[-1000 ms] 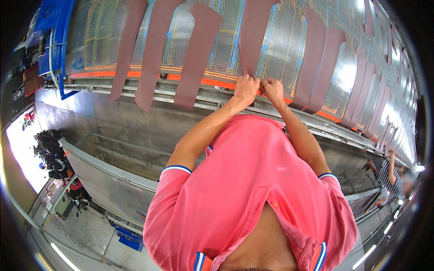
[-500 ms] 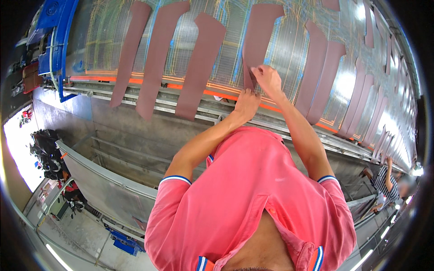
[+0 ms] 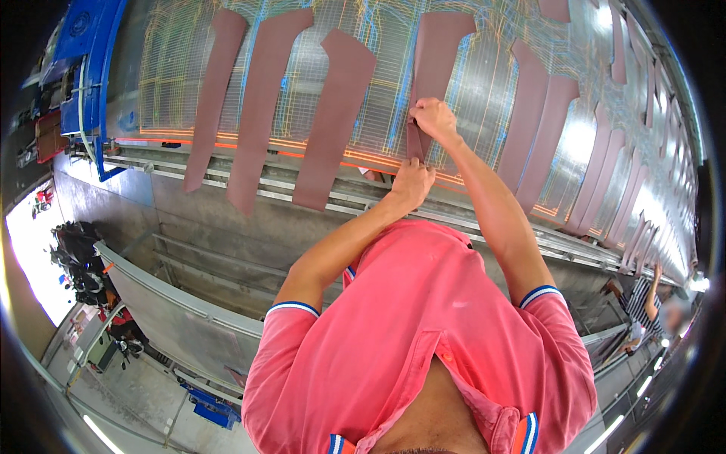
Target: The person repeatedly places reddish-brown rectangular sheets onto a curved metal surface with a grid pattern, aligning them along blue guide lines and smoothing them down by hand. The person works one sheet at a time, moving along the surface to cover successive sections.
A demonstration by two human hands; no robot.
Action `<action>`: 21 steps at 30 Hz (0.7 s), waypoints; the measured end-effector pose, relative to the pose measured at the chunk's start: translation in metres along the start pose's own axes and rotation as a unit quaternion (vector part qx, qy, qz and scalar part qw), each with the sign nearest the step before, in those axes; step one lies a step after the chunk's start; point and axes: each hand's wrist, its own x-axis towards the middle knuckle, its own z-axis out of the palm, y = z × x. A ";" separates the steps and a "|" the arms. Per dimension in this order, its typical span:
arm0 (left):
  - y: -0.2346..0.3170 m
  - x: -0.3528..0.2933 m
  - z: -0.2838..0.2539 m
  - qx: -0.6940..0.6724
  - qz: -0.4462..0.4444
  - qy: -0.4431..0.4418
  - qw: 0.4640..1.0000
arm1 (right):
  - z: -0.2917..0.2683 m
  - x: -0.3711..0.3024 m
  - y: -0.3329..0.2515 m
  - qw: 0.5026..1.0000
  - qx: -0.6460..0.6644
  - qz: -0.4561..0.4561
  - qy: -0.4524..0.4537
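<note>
Up on the table, a long brown leather-like strip (image 3: pixel 437 57) is pinched near its lower end by the right hand (image 3: pixel 432 119), fingers closed on it. Just below, the left hand (image 3: pixel 411 185) is pressed shut against the strip's bottom edge. Similar matte, tapered brown pieces (image 3: pixel 333 113) are laid flat across the shiny gridded metal table (image 3: pixel 484 83).

The right hand (image 3: pixel 432 119) hides the lower part of the brown strip (image 3: pixel 437 53); another strip (image 3: pixel 556 9) at the top is cut by the frame's edge; a person (image 3: pixel 649 303) at far right is blurred.
</note>
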 end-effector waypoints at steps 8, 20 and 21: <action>-0.002 0.001 -0.002 -0.021 0.004 -0.008 1.000 | -0.012 0.001 0.000 0.947 0.269 0.146 -0.094; -0.004 0.001 0.001 -0.032 0.004 0.001 0.999 | -0.020 -0.004 -0.005 0.950 0.259 0.136 -0.105; -0.004 0.001 0.002 -0.035 0.005 0.004 0.999 | -0.020 -0.004 -0.005 0.949 0.265 0.138 -0.102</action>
